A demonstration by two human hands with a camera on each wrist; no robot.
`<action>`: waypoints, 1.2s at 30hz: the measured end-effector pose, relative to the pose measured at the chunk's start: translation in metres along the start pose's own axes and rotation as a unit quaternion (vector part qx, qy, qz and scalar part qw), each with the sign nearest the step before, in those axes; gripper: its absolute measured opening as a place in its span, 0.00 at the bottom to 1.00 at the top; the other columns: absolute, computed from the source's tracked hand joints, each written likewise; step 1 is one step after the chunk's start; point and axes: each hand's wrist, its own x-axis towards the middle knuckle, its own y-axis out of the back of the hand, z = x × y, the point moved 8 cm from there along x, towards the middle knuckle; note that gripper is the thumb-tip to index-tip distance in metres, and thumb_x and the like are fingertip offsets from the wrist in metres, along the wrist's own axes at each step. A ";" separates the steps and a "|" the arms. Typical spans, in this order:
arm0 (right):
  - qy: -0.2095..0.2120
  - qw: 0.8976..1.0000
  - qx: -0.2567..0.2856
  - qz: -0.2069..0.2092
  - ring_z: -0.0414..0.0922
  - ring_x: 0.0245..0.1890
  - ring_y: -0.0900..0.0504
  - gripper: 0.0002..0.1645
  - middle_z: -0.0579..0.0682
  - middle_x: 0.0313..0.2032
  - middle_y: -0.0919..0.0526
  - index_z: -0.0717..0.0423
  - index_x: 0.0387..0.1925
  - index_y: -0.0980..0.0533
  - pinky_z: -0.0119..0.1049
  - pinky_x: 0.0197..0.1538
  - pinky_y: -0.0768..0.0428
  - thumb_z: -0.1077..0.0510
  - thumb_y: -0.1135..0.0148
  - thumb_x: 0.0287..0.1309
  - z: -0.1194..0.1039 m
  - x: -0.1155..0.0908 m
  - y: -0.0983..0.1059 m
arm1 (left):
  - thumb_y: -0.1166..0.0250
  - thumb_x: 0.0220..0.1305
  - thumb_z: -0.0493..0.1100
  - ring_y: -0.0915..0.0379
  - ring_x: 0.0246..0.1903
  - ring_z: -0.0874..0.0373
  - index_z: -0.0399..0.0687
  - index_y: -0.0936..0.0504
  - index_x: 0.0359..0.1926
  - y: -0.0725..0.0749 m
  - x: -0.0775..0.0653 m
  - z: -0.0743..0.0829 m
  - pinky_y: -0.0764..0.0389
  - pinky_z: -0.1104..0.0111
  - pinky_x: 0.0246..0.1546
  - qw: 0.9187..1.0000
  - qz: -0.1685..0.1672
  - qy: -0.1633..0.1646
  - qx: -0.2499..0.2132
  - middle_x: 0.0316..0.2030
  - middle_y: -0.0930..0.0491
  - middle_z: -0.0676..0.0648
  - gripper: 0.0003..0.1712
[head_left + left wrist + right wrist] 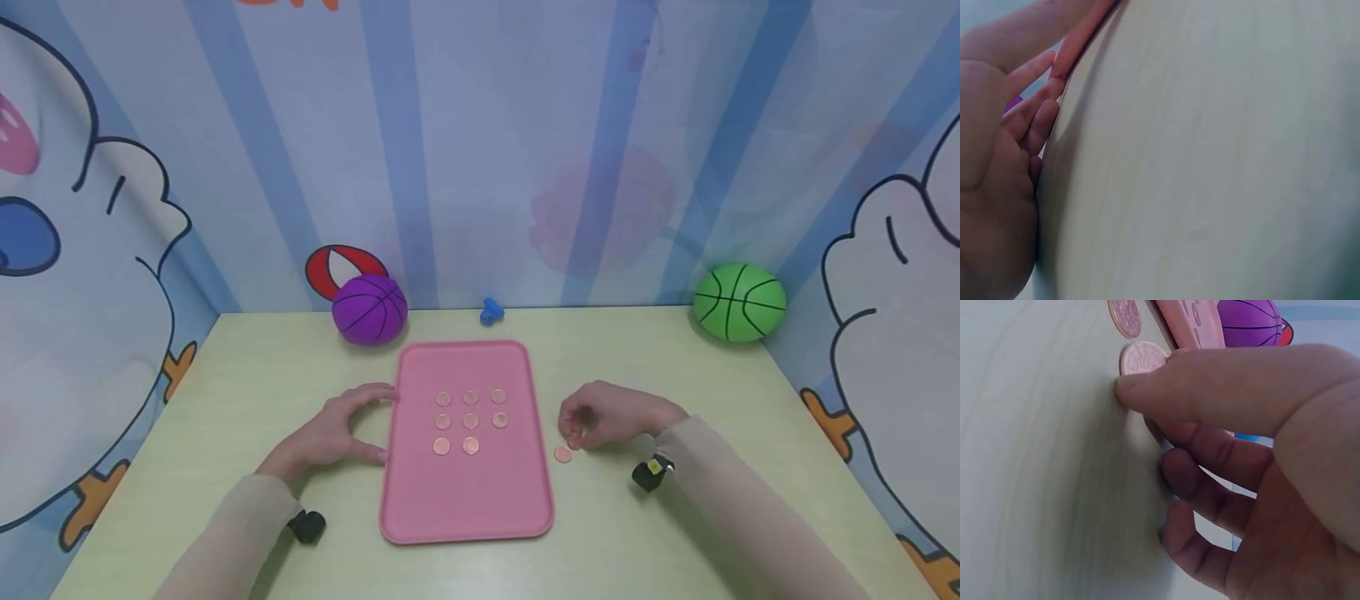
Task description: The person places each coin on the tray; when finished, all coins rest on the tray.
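A pink tray [467,500] lies on the table with several copper-coloured coins [470,422] set out in rows on it. The left hand [333,429] rests at the tray's left edge, fingers spread, with thumb and fingertips against the rim. Just right of the tray, the right hand [611,414] pinches a coin [1141,356] between thumb and forefinger, close over the table. Its other fingers are loosely bent in the right wrist view. Another coin [563,454] lies flat on the table between that hand and the tray.
Behind the tray stand a purple ball [370,310] and a small blue object [491,312]. A green ball [739,302] sits in the far right corner. Printed panels enclose the pale wooden table [637,533] at the back and sides.
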 end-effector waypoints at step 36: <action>0.024 0.999 0.002 0.045 0.38 0.40 0.15 0.12 0.43 0.40 0.11 0.52 0.46 0.10 0.36 0.49 0.14 0.65 0.25 0.60 0.003 -0.009 0.014 | 0.13 0.43 0.54 0.40 0.74 0.42 0.63 0.27 0.74 0.001 0.000 -0.001 0.49 0.33 0.76 1.000 0.000 0.012 0.008 0.77 0.35 0.50 0.55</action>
